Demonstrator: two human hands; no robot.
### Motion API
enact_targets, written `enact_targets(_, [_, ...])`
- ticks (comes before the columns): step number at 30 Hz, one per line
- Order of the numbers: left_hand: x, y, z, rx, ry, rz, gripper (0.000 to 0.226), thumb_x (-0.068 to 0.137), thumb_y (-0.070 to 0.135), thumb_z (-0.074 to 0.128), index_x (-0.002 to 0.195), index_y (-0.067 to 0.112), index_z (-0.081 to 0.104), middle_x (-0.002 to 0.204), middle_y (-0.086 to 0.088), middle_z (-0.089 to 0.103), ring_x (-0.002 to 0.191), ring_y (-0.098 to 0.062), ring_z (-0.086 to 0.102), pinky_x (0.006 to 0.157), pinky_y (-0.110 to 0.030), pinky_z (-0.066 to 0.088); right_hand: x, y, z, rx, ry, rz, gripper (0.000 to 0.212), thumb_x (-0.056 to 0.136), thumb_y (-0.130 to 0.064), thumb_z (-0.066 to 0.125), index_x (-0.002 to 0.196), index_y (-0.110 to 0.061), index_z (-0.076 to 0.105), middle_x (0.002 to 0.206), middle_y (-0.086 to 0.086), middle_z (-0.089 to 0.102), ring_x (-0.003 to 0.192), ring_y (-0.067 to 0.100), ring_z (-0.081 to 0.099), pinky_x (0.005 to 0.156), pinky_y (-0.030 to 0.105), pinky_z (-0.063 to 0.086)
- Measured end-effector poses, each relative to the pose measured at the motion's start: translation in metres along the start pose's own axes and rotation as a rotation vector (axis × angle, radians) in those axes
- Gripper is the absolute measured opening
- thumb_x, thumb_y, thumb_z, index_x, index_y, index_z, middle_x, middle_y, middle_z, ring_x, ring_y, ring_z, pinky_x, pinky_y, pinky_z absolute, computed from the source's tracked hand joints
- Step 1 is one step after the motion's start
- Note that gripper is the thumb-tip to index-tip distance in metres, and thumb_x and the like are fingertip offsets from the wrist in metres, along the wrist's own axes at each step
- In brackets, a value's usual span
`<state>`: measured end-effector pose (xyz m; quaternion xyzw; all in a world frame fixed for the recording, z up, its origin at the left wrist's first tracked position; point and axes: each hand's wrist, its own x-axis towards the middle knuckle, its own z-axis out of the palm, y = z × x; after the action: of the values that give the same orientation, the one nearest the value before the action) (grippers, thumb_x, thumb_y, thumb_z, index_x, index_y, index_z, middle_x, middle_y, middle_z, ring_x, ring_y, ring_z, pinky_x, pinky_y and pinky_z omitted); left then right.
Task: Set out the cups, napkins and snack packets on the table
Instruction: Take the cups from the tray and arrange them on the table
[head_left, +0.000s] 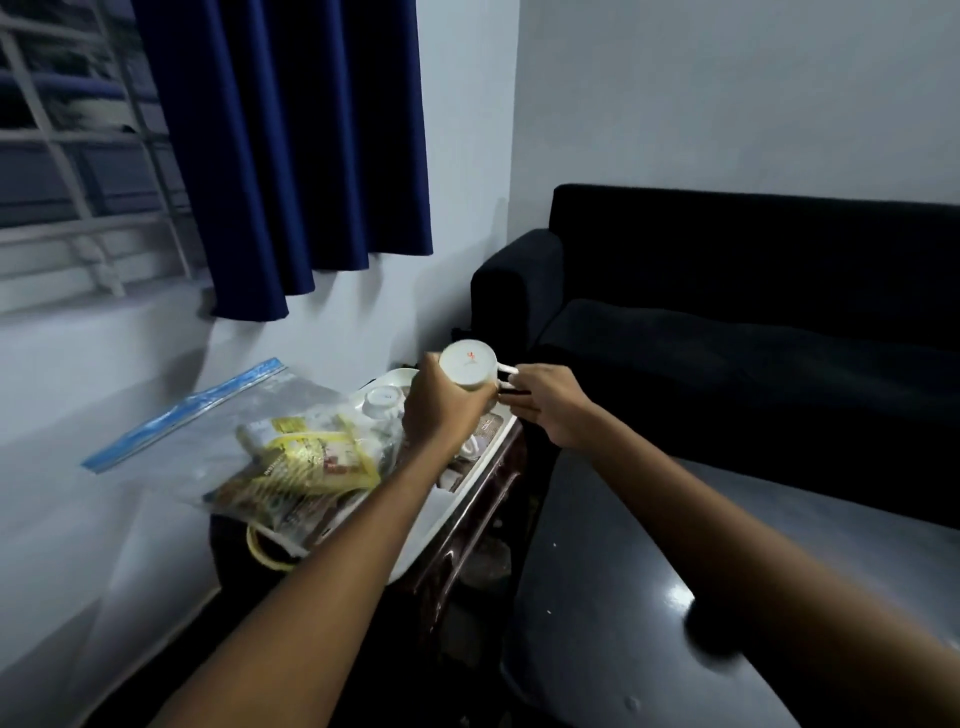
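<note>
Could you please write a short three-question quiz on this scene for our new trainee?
1. True or false: the left hand grips the white ceramic cup.
2. Which part of that cup does the right hand pinch? A) rim B) handle C) base
3. Fill in: the yellow snack packets lie inside a clear zip-top plastic ____.

Key: 1 true; 2 B; 3 bag.

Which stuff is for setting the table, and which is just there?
For the job: white cup held by left hand and right hand; second cup on the tray; snack packets in the zip bag; dark table.
Just there: sofa; curtain; window.
</note>
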<state>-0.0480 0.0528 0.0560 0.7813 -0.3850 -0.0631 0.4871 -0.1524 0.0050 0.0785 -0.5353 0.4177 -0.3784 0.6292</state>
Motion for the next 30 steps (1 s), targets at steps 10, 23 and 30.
enact_targets(10, [-0.121,0.022,0.009,-0.054,-0.036,0.11,0.07,0.065,0.048,0.079,0.119,0.016,0.048,0.115,-0.006,0.064,0.108,-0.027,0.059,0.079,-0.034,0.045,-0.098,0.026,-0.081,0.186,0.072,0.144,0.015,0.095,-0.007,0.043,0.084,-0.01,0.054,0.085,0.01,0.055,0.075,0.022,0.06,0.063,0.026,0.044])
enact_targets(23, [-0.193,0.042,0.012,-0.092,-0.113,0.188,0.068,0.067,0.046,0.078,0.119,0.015,0.047,0.117,-0.007,0.063,0.107,-0.026,0.059,0.074,-0.03,0.042,-0.158,0.048,-0.12,0.236,0.013,0.308,0.047,0.089,-0.046,0.051,0.11,-0.004,0.055,0.114,0.018,0.058,0.089,0.028,0.061,0.068,0.034,0.052])
enact_targets(30, [-0.212,0.041,0.02,-0.072,-0.247,0.307,0.07,0.073,0.033,0.075,0.128,0.011,0.038,0.126,-0.01,0.054,0.114,-0.026,0.053,0.084,-0.032,0.043,-0.164,0.05,-0.125,0.348,0.064,0.315,0.04,0.085,-0.047,0.059,0.09,-0.007,0.06,0.083,0.007,0.06,0.071,0.017,0.061,0.051,0.026,0.052])
